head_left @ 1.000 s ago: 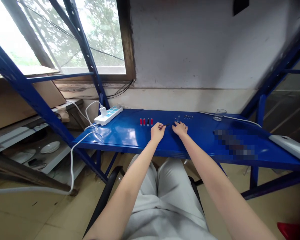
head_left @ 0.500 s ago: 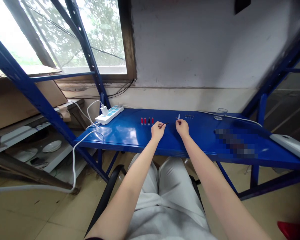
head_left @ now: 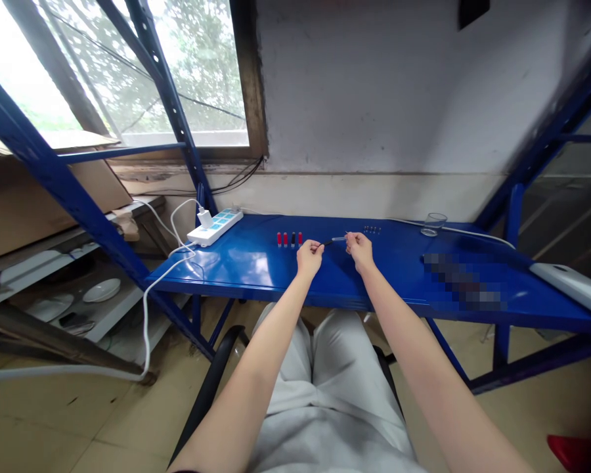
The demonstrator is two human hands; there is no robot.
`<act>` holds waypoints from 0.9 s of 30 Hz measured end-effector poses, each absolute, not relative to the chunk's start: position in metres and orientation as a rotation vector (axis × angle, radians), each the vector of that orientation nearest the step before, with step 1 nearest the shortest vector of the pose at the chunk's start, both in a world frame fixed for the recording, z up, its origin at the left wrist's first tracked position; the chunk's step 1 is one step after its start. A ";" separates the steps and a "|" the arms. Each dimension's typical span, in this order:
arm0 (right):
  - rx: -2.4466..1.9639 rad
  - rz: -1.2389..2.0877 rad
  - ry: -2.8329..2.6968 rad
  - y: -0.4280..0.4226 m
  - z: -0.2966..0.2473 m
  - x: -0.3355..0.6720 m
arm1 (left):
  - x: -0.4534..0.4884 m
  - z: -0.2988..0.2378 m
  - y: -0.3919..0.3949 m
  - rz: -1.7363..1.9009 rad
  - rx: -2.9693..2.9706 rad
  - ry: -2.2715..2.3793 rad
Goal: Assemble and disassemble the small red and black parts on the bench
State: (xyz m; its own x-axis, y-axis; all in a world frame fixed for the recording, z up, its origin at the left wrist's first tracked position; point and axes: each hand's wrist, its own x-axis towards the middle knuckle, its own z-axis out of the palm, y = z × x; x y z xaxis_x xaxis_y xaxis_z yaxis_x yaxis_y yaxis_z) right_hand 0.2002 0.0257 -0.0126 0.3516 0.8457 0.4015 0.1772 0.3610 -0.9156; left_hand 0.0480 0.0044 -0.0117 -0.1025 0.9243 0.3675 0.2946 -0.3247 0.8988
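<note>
My left hand [head_left: 309, 256] pinches a slim black stick-like piece [head_left: 328, 243] that points right. In my right hand [head_left: 359, 249] is a thin clear tube [head_left: 339, 239], held level between the fingertips and pointing left. The tube's left end meets or nearly meets the black piece; contact is too small to make out. Left of my hands several small tubes stand in a row, red ones [head_left: 285, 240] and a black one [head_left: 293, 240], with pale bottoms. Beyond my right hand lie several tiny metallic pieces [head_left: 373, 230] in a row.
The blue table [head_left: 241, 263] carries a white power strip [head_left: 217, 226] with a plug at its left end. A clear glass cup [head_left: 433, 225] stands at the back right. A blurred dark object [head_left: 465, 282] and a white device [head_left: 571, 289] lie to the right.
The clear tube in my right hand has turned from upright to level, toward the left. It now lines up with the black piece in my left hand, which has barely moved.
</note>
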 end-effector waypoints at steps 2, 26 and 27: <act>-1.059 0.720 -1.093 0.024 -0.011 0.199 | 0.048 -0.013 0.005 1.466 1.599 1.322; -0.989 0.838 -1.065 0.024 -0.010 0.198 | 0.048 -0.012 0.006 1.466 1.429 1.112; -0.993 0.832 -1.067 0.024 -0.010 0.198 | 0.048 -0.012 0.006 1.472 1.429 1.108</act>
